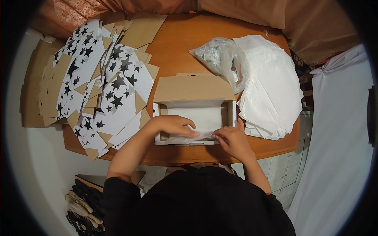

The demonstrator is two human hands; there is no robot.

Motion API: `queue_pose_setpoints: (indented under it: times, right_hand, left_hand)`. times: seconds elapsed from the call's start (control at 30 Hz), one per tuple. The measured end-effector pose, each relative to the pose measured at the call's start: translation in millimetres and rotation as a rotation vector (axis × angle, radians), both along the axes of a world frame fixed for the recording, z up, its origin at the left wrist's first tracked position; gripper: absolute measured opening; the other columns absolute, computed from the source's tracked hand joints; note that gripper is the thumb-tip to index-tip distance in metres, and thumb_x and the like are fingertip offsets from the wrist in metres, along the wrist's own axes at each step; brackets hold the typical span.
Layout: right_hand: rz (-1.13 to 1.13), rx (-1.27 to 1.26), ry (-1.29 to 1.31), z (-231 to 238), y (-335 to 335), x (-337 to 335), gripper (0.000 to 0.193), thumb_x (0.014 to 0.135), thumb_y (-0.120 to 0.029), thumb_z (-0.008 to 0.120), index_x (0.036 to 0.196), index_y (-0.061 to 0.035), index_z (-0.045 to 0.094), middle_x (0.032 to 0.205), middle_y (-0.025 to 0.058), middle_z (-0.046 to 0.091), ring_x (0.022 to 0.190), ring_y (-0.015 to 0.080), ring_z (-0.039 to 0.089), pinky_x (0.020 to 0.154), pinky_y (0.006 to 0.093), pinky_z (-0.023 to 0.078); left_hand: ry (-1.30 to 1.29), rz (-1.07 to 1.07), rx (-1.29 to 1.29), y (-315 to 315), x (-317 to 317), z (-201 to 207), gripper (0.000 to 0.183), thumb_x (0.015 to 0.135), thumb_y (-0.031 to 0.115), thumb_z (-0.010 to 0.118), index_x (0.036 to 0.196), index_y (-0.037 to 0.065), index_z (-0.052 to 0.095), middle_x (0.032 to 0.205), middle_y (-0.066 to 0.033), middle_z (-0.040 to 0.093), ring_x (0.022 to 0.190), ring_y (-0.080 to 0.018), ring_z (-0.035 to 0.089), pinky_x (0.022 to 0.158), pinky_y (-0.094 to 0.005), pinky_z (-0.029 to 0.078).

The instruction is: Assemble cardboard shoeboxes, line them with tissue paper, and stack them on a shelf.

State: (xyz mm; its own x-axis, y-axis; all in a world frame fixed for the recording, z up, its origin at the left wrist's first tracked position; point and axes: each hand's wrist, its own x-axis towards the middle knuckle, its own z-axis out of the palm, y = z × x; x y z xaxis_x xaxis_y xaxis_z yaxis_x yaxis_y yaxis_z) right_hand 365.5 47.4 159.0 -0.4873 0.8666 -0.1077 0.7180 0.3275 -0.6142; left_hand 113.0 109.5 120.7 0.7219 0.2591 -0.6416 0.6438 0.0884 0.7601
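An open cardboard box (193, 87), white outside and brown inside, stands before me with its lid raised at the back. White tissue paper (197, 110) lines it, and a thin sheet edge reaches over the near wall. My left hand (175, 124) lies over the near left part of the box, fingers stretched out and tips touching the paper. At the near right corner my right hand (235, 141) pinches the paper's edge between thumb and fingers.
Flat cardboard pieces printed with black stars (118, 82) lie in a spread heap on the left. A stack of white sheets (267, 86) sits at right beside a clear plastic bag (214, 55). Shoes (84, 208) stand on the floor at lower left.
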Motion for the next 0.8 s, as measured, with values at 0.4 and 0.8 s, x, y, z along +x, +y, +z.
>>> queue_pose_setpoints:
  times: [0.4,0.8]
  right_hand:
    - [-0.115,-0.063,-0.070,-7.1,24.7,-6.2,0.012,0.082,-0.018,0.062,0.093,-0.0116,0.063,0.078,0.0049,0.063,0.082,0.0225,0.061,0.103,0.0533,0.022]
    - [-0.242,0.403,-0.210,-13.3,33.0,-31.5,0.037,0.074,-0.021,0.067,0.108,-0.0154,0.056,0.126,0.0069,0.044,0.125,0.0310,0.032,0.094,0.0718,0.014]
  left_hand:
    - [-0.035,0.159,0.094,-23.1,-34.5,-7.9,0.033,0.086,0.035,0.059,0.082,0.003,0.061,0.063,-0.0104,0.054,0.060,-0.0220,0.049,0.059,-0.0339,0.040]
    - [0.294,0.136,1.148,-28.2,-13.2,-4.0,0.021,0.068,0.033,0.073,0.075,0.013,0.069,0.079,-0.0042,0.060,0.089,-0.0208,0.056,0.078,-0.0370,0.035]
